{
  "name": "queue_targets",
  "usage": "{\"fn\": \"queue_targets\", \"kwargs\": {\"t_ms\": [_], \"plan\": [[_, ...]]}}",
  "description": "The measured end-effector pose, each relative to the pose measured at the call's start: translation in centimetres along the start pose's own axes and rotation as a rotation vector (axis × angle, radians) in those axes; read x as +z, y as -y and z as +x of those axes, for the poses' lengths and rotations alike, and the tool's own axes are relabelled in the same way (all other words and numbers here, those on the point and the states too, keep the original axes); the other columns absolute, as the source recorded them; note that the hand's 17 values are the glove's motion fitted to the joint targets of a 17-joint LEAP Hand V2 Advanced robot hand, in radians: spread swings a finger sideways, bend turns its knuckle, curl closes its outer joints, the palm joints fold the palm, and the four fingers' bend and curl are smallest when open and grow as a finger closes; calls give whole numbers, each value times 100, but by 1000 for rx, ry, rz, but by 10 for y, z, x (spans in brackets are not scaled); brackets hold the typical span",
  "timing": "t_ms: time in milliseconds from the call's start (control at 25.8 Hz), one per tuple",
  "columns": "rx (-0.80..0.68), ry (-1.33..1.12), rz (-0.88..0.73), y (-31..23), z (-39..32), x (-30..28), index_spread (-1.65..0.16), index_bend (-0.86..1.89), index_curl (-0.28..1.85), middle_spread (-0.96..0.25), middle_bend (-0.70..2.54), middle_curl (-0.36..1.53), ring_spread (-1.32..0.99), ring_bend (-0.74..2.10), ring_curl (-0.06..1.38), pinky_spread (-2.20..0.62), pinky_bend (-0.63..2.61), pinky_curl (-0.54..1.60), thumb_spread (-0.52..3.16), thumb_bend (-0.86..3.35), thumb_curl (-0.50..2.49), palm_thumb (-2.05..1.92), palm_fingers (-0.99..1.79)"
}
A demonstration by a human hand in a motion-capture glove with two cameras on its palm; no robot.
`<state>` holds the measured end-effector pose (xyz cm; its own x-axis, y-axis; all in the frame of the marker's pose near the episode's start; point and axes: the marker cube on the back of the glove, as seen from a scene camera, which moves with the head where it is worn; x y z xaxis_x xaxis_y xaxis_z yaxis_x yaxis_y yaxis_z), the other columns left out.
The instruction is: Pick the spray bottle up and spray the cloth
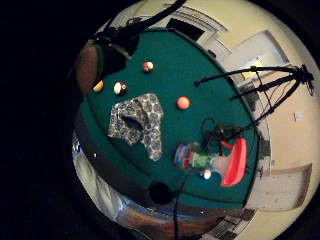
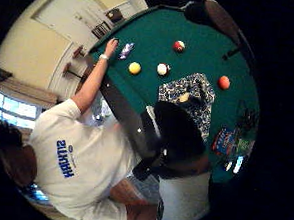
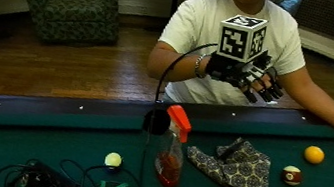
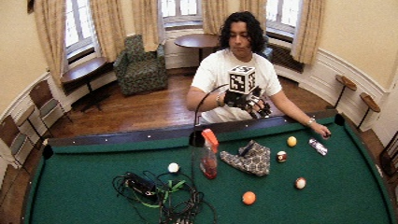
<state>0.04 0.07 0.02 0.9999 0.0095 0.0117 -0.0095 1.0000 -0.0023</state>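
A clear spray bottle (image 3: 170, 160) with a red trigger head (image 3: 179, 117) stands upright on the green pool table felt (image 3: 24, 142); it also shows in the wide outside view (image 4: 208, 158) and, close to the table's edge, in the little finger side palm view (image 1: 220, 162). Just beside it lies a crumpled patterned cloth (image 3: 236, 168) (image 4: 249, 158) (image 1: 137, 122) (image 2: 190, 95). My gloved right hand (image 3: 245, 75) (image 4: 247, 100) hovers in the air above the table's near rail, in front of the person's chest, fingers spread and holding nothing.
Pool balls lie scattered: yellow (image 3: 314, 154), striped (image 3: 291, 175), white (image 3: 113, 159), orange (image 4: 249, 198). A tangle of black cables (image 3: 58, 182) sits beside the bottle. The person's bare hand (image 4: 323, 132) rests on the felt near a small wrapped object (image 4: 317, 146). A side pocket (image 3: 156, 121) is behind the bottle.
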Motion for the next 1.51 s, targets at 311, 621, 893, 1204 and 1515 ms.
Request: {"fn": "queue_targets", "kwargs": {"t_ms": [311, 621, 893, 1204, 1515], "plan": [[9, 5, -5, -1, 5, -1, -35, 18, 18, -10, 17, 13, -7, 36, 19, 13, 46, 21, 83, 23, 12, 40, 58], [44, -4, 20, -14, 17, -1, -40, 17, 23, -11, 17, 18, -9, 35, 22, 15, 45, 25, 103, 19, 15, 41, 57], [137, -33, 28, -49, 56, 4, -42, 16, 25, -11, 18, 21, -9, 35, 24, 16, 43, 27, 111, 15, 18, 43, 57], [267, -58, 2, -91, 111, -2, -42, 16, 27, -12, 18, 24, -10, 34, 26, 16, 41, 28, 116, 11, 21, 44, 57], [414, 15, 59, -127, 165, 3, -42, 17, 29, -11, 21, 28, -9, 28, 26, 18, 33, 29, 118, 9, 24, 49, 52]]}}
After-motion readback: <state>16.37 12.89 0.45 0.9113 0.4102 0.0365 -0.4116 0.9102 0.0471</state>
